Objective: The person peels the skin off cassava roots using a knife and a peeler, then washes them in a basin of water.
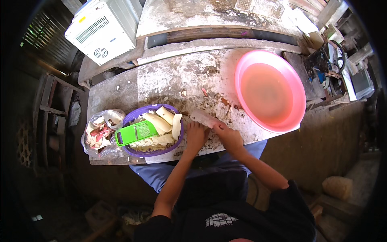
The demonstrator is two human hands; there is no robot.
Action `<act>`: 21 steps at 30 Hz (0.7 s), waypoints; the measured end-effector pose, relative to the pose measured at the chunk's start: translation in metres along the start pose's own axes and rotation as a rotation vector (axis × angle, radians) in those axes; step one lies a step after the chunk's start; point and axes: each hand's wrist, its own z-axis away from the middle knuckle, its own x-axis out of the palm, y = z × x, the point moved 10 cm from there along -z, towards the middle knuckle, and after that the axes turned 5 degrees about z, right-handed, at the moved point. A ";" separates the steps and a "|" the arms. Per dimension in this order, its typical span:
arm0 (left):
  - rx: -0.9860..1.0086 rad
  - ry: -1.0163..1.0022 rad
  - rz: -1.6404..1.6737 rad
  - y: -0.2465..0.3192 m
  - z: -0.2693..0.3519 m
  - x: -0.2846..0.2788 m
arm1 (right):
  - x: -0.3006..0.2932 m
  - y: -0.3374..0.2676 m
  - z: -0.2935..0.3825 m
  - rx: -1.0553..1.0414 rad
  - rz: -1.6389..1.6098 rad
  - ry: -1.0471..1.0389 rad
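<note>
A broad-bladed knife or cleaver [205, 118] is held by its handle in my right hand [229, 138], its blade pointing up and to the left over the stained table. My left hand [196, 135] rests at the near side of the blade, fingers towards it; whether anything lies under the fingers cannot be seen. Left of it stands a purple oval basin [180, 139] with peeled pale pieces [160, 123], thin slices and a green plastic slicer [137, 133] lying across its left side. A clear plastic bag [98, 133] of peelings touches the basin's left side.
A large pink basin [299, 90] of cloudy water stands at the table's right end. Small scraps and dark stains mark the tabletop [175, 78]. Beyond it are a raised ledge, a white vented appliance [99, 33] at the upper left and a dark machine [329, 63] at the right.
</note>
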 end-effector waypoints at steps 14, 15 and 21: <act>0.056 0.124 0.113 0.004 0.005 -0.013 | 0.001 0.029 -0.003 0.359 -0.608 -0.037; 0.069 0.134 0.117 0.004 0.003 -0.014 | 0.000 0.025 -0.005 0.286 -0.479 -0.059; 0.038 0.021 0.077 0.002 0.003 -0.007 | -0.007 0.001 -0.005 0.003 -0.047 -0.019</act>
